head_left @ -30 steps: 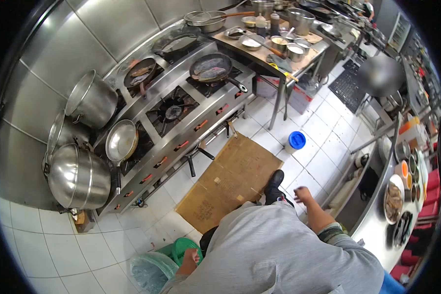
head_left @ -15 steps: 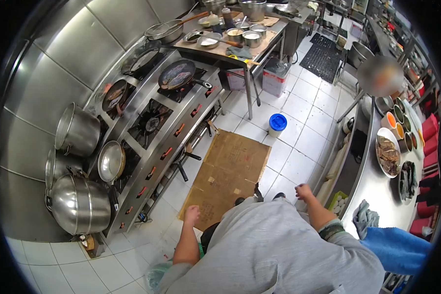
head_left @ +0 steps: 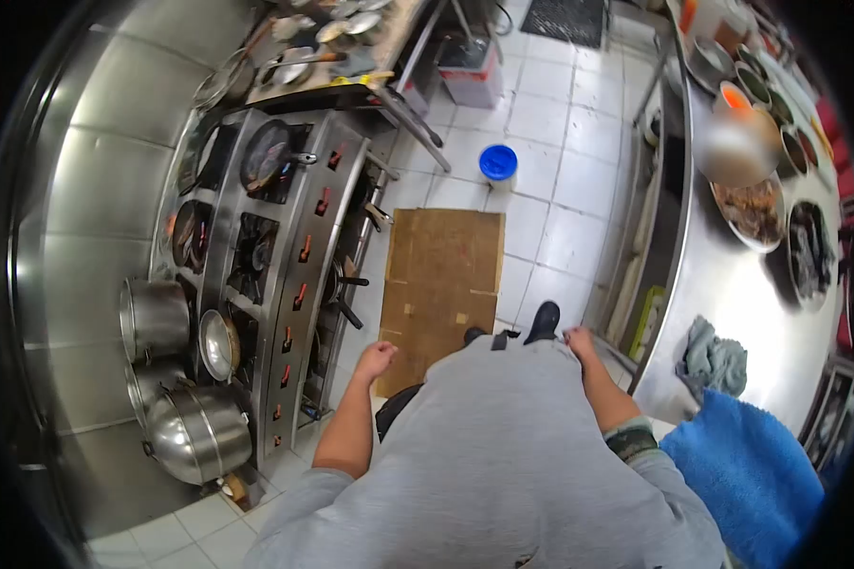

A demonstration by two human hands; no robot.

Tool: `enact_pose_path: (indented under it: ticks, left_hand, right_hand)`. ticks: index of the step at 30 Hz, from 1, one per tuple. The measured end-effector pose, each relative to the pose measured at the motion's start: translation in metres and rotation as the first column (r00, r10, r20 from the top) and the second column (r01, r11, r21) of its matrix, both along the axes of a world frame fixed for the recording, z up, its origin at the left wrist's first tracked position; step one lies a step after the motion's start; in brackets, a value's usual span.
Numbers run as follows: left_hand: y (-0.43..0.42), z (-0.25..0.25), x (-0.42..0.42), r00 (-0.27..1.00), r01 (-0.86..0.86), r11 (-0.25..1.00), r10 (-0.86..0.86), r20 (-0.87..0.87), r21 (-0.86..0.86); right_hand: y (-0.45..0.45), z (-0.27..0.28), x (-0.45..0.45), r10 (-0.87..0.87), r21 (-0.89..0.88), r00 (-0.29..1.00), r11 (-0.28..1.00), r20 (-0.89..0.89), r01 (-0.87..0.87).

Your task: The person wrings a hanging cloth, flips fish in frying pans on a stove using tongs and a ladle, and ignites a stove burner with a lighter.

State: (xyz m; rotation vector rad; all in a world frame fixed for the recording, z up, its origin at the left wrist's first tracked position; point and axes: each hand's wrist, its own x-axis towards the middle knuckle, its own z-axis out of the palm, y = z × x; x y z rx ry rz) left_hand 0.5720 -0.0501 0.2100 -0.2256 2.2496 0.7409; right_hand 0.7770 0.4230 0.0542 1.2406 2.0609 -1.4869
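My left hand (head_left: 377, 360) hangs in the air over the lower left edge of the cardboard mat (head_left: 446, 270), its fingers curled in and holding nothing that shows. On the other side of my body, my right hand (head_left: 577, 338) is beside my black shoe (head_left: 544, 321); its fingers are bent and small in view, and nothing shows in them. Neither hand touches the stove (head_left: 289, 251) or the steel counter (head_left: 721, 284).
Pans, including one frying pan (head_left: 268, 157), sit on the burners at left, with large pots (head_left: 199, 434) below. A blue-lidded bucket (head_left: 498, 166) stands on the tiles. On the counter are a grey cloth (head_left: 714, 357), a blue towel (head_left: 750, 474) and a meat dish (head_left: 755, 211).
The view has turned, so the stove stands more upright and the counter shows more fully. My left hand has risen from beside the green bin to over the mat's edge. My right hand stays low.
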Motion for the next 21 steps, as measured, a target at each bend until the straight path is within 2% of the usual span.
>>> enact_pose_path:
  ticks: [1,4,6,9,12,15,17,19,21]
  left_hand:
    - [0.014,0.022,-0.005,1.0,0.01,1.0,-0.01,-0.023,-0.012]
    - [0.036,0.057,-0.019,0.996,0.032,0.998,-0.035,-0.084,-0.048]
    - [0.037,0.064,-0.03,0.994,0.029,0.999,-0.033,-0.108,-0.04]
    - [0.049,0.077,-0.037,0.993,-0.069,0.998,0.068,-0.098,-0.002]
    - [0.064,0.088,-0.045,0.958,-0.282,0.957,0.275,0.083,0.073]
    - [0.059,0.08,-0.067,0.894,-0.431,0.882,0.388,0.223,0.192]
    - [0.054,0.067,-0.099,0.861,-0.502,0.826,0.448,0.243,0.257]
    - [0.054,0.062,-0.14,0.828,-0.559,0.75,0.493,0.266,0.353]
    - [0.058,0.058,-0.191,0.799,-0.599,0.646,0.522,0.297,0.474]
  right_hand:
    - [-0.007,-0.064,0.007,-0.02,0.035,0.985,0.999,-0.171,0.026]
    - [-0.012,-0.027,-0.014,-0.193,0.002,0.975,0.981,-0.114,0.195]
    - [-0.005,0.013,-0.02,-0.284,-0.118,0.959,0.953,-0.014,0.281]
    - [-0.002,0.0,-0.024,-0.385,-0.234,0.921,0.892,0.058,0.387]
    - [0.006,0.001,-0.024,-0.325,-0.28,0.945,0.903,0.044,0.324]
    - [0.005,-0.017,-0.014,-0.377,-0.285,0.926,0.892,-0.035,0.352]
    - [0.012,0.001,-0.01,-0.312,-0.263,0.949,0.912,0.048,0.314]
    - [0.01,-0.014,0.008,-0.4,-0.271,0.915,0.876,0.057,0.4]
    - [0.017,-0.005,0.015,-0.42,-0.258,0.901,0.864,0.109,0.433]
